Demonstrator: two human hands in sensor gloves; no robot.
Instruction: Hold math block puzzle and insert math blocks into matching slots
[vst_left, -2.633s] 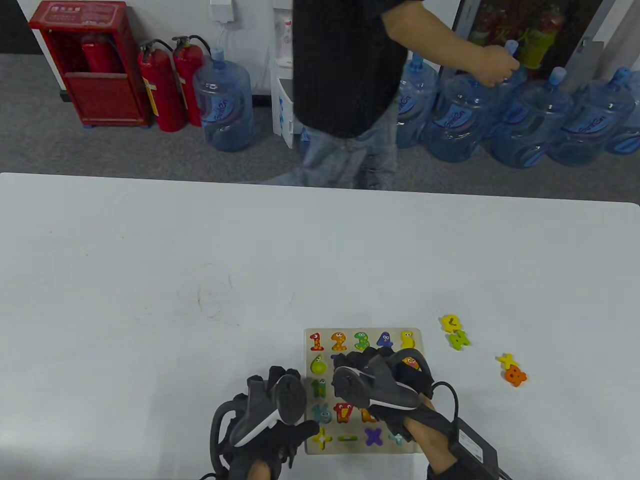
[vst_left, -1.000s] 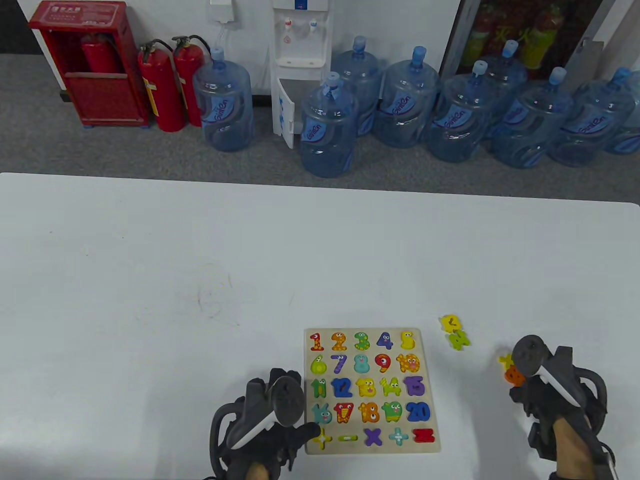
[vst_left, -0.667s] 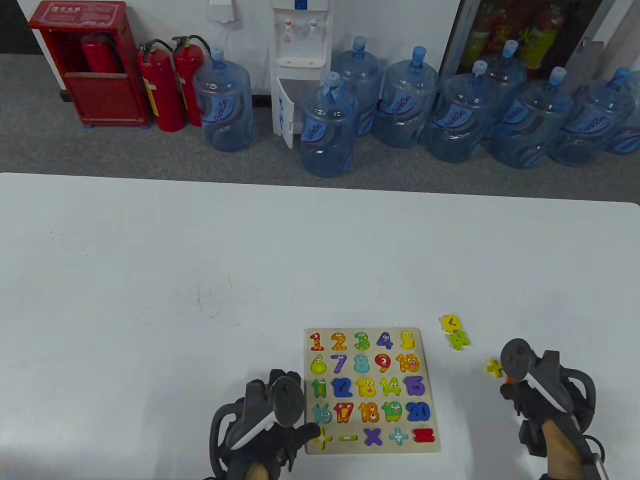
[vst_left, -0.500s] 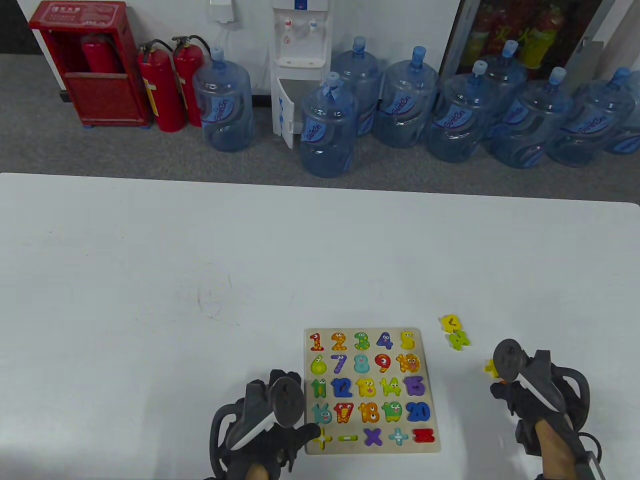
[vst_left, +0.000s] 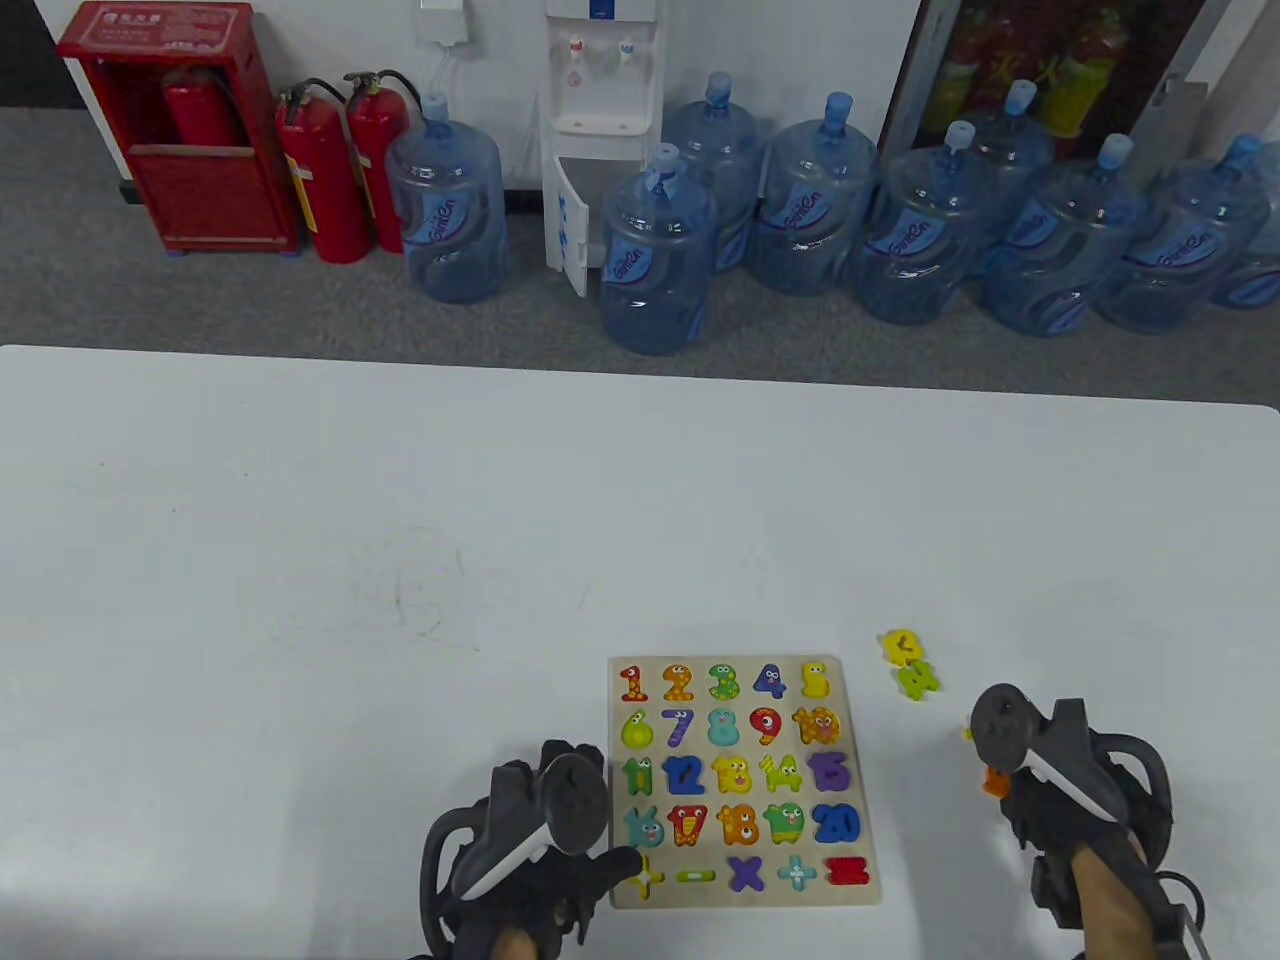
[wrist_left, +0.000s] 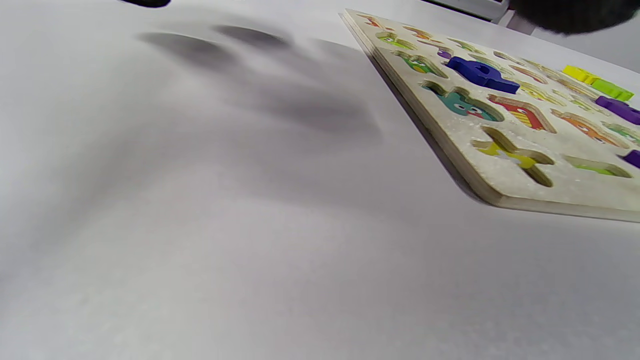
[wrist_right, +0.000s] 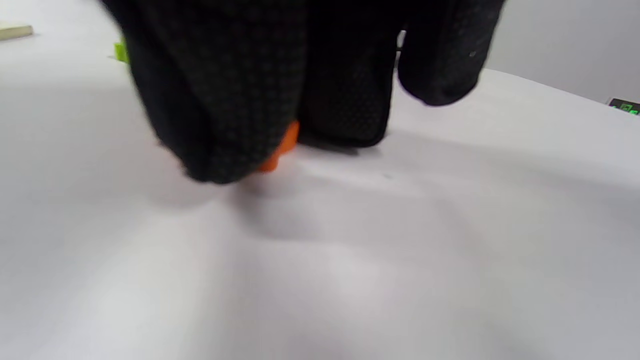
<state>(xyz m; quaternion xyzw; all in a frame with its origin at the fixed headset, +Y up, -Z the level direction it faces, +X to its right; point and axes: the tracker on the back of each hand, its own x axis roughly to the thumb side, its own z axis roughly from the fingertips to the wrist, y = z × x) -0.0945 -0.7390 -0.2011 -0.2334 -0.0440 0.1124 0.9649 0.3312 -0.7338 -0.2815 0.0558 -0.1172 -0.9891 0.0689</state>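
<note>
Sitting flat on the table (vst_left: 300, 500), the board (vst_left: 744, 905) is near the bottom edge of the table view, at about 6 o'clock. Almost every slot looks full.

The left hand (vst_left: 540, 850) rests at the board's 9 o'clock side, one fingertip touching its lower left corner by the yellow plus. I cannot tell how wide its fingers are.

The right hand (vst_left: 1070, 800) is well apart from the board, at its 3 o'clock. A moment ago it was farther right, over the orange block (vst_left: 993, 781) and the yellow x. Now it has slid toward the board, and the orange block comes with it. In the right wrist view, the fingers (wrist_right: 225, 100) pinch the orange block (wrist_right: 280, 150) just above the table.

The yellow x is mostly hidden behind the hand now. Two more blocks, yellow (vst_left: 902, 645) and green (vst_left: 918, 679), lie at the board's 2 o'clock.

So I think the orange block goes into its slot next, and three loose blocks are left after that.
</note>
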